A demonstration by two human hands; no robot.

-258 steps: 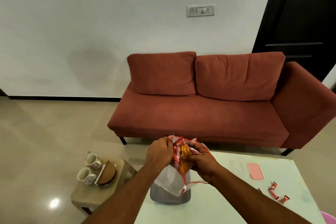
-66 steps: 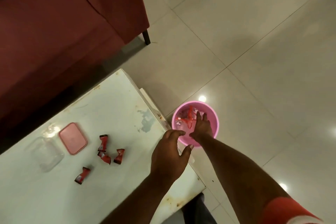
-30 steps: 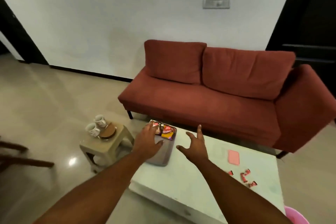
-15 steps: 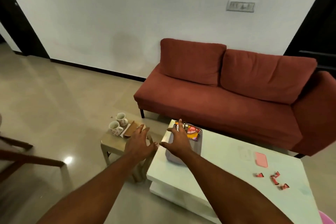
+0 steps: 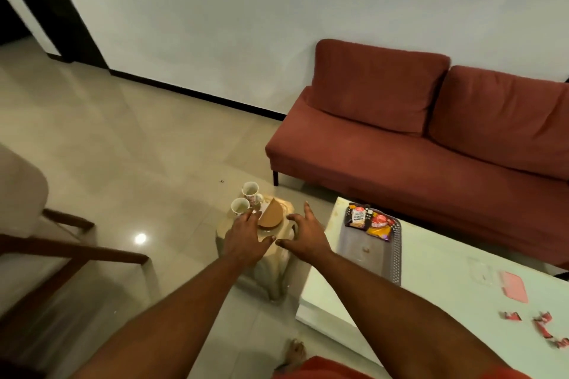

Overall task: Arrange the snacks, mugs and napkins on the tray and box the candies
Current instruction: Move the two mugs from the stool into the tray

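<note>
Mugs: two white mugs (image 5: 245, 199) are standing upright on the small stool (image 5: 264, 258), at its far left edge, one just behind the other; what is inside them is too small to tell.
Left hand: the left hand (image 5: 244, 238) is hovering over the stool with fingers spread apart and holding nothing; its fingertips are lying just beside the nearer mug, which sits ahead and slightly to the left.
Napkin holder: a brown half-round holder (image 5: 271, 215) is standing between the two hands, just right of the mugs, with what looks like a white napkin edge at its left side.
Right hand: the right hand (image 5: 303, 235) is also reaching out empty with fingers splayed, sitting right of the holder and farther from the mugs.
Nearer hand: by my reading the left hand is better placed for the mugs, the right for the holder.
Tray: the grey tray (image 5: 371, 251) is lying on the white table (image 5: 446, 295), its long axis running away from the person; two snack packets (image 5: 369, 221) are sitting at its far end, the near part being bare.
Clear box: a see-through box (image 5: 482, 269) is sitting open on the table, seemingly with nothing in it, its pink lid (image 5: 513, 286) just beside it.
Candies: red-wrapped candies (image 5: 542, 324) are lying loose on the table, near the lid and not yet boxed.
</note>
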